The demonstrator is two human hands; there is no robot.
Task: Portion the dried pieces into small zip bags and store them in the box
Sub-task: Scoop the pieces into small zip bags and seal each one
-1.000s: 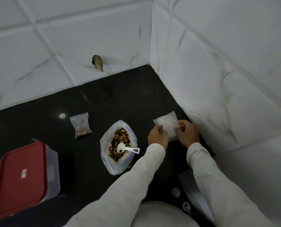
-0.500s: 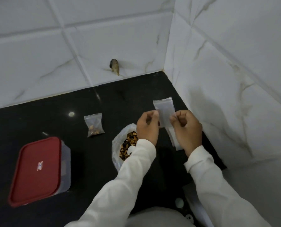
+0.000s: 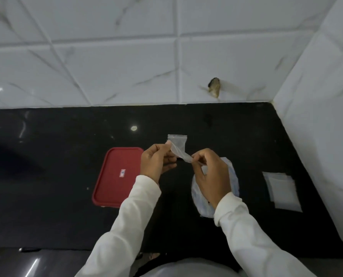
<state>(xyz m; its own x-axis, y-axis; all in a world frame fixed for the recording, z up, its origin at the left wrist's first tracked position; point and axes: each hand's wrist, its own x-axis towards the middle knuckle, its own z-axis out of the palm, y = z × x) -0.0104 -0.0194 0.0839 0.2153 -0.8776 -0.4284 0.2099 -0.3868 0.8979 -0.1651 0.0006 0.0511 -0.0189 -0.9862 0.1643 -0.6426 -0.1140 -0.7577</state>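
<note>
Small zip bag (image 3: 179,153) was pinched between left hand (image 3: 158,160) and right hand (image 3: 210,172)
Each hand gripped one end with its fingertips, so the see-through bag hung twisted and crumpled above the black tabletop (image 3: 46,176). The red-lidded box (image 3: 116,176) sat closed at the hands' 9 o'clock, and the flat spare bags (image 3: 282,188) at 3 o'clock.

The right hand (image 3: 210,174) hides most of the big bag (image 3: 234,180) behind it, contents unseen. Left of the fingers (image 3: 203,155), the lid (image 3: 114,176) conceals its box; the label (image 3: 122,173) is unreadably small. Whether the clear rectangle (image 3: 177,139) beyond the fingers belongs to the pinched zip bag (image 3: 179,152) is unclear. Both sleeves (image 3: 134,216) run off the bottom edge.
</note>
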